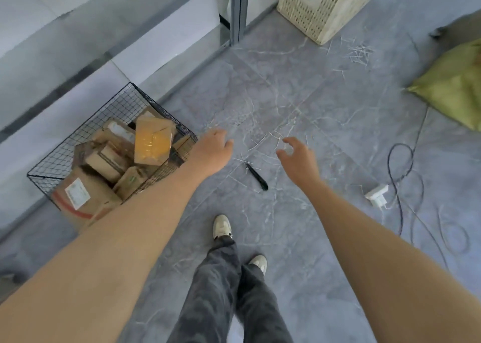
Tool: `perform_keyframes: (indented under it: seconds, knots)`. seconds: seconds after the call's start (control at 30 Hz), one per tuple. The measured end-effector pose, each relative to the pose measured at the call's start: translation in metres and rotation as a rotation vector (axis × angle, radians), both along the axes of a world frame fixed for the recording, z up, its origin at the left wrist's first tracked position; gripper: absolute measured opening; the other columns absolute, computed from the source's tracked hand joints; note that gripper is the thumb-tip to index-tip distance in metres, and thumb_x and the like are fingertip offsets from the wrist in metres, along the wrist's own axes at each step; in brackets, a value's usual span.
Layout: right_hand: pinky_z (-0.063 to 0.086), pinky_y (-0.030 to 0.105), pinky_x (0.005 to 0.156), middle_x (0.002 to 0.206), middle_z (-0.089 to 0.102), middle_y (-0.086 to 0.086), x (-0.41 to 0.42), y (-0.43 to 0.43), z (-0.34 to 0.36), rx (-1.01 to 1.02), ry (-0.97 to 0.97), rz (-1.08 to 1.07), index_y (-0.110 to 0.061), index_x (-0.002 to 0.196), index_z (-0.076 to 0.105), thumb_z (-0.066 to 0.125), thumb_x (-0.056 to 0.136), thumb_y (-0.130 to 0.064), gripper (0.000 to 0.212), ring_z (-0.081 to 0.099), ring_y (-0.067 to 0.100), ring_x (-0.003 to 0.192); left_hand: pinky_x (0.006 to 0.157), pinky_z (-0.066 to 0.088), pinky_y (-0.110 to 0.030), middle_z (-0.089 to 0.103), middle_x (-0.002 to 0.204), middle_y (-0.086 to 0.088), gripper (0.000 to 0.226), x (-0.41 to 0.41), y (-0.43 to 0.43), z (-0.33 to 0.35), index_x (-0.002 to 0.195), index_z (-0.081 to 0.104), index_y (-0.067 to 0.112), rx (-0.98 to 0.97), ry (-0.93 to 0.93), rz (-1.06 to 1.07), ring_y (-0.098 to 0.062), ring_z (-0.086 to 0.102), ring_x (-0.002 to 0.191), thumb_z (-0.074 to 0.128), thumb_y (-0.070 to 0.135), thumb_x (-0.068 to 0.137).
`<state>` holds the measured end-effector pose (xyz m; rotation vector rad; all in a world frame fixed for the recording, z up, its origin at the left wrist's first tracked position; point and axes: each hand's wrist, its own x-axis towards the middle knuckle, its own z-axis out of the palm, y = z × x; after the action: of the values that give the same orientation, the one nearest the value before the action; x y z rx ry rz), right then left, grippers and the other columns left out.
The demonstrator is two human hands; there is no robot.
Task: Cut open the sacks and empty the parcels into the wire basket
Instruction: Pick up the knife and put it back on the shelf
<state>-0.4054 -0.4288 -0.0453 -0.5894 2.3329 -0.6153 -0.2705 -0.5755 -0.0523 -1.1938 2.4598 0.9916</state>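
Grey marble-veined tile floor [325,238]; pale wall panels [78,30] upper left; metal post [238,9] top centre; cream lattice crate [320,6] upper right; black cable [406,165], white plug [376,194] right edge

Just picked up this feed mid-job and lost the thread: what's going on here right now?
A person stands on the grey floor with both arms stretched forward; the left hand and right hand hold nothing. A black knife lies on the floor between them, untouched. The wire basket at the left is already piled with cardboard parcels. One green sack lies at the right edge of the view, away from both hands.
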Motion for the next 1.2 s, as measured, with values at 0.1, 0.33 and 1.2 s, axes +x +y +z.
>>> perform_keyframes:
  seconds: [0.1, 0.33, 1.2]
  knots:
    - [0.044, 0.037, 0.093, 0.131, 0.058, 0.009, -0.007, 0.001, -0.047, 0.041, -0.031, -0.032, -0.016, 0.136, 0.049, 0.052, 0.095, -0.026, 0.042, 0.058, 0.029, 0.109, 0.107, 0.03, -0.04, 0.037, 0.147, -0.014, 0.048, -0.008, -0.01, -0.046, 0.141, 0.037, 0.004, 0.036, -0.04, -0.005, -0.029, 0.036, 0.134, 0.029, 0.032, 0.102]
    - [0.045, 0.039, 0.093, 0.134, 0.054, 0.011, -0.024, 0.015, -0.192, 0.142, -0.102, -0.049, -0.016, 0.136, 0.048, 0.054, 0.093, -0.027, 0.045, 0.056, 0.032, 0.113, 0.104, 0.033, -0.042, 0.044, 0.141, -0.018, 0.045, -0.025, -0.011, -0.178, 0.133, 0.043, 0.002, 0.049, -0.181, -0.037, -0.032, 0.04, 0.129, 0.033, 0.032, 0.101]
    - [0.042, 0.038, 0.081, 0.123, 0.044, 0.016, -0.027, 0.008, -0.619, 0.304, 0.102, 0.252, -0.005, 0.12, 0.046, 0.056, 0.09, -0.011, 0.032, 0.042, 0.034, 0.112, 0.11, 0.028, -0.037, 0.04, 0.146, -0.011, 0.047, -0.043, -0.001, -0.574, 0.141, 0.039, 0.006, -0.02, -0.263, -0.047, -0.027, 0.035, 0.135, 0.035, 0.03, 0.1]
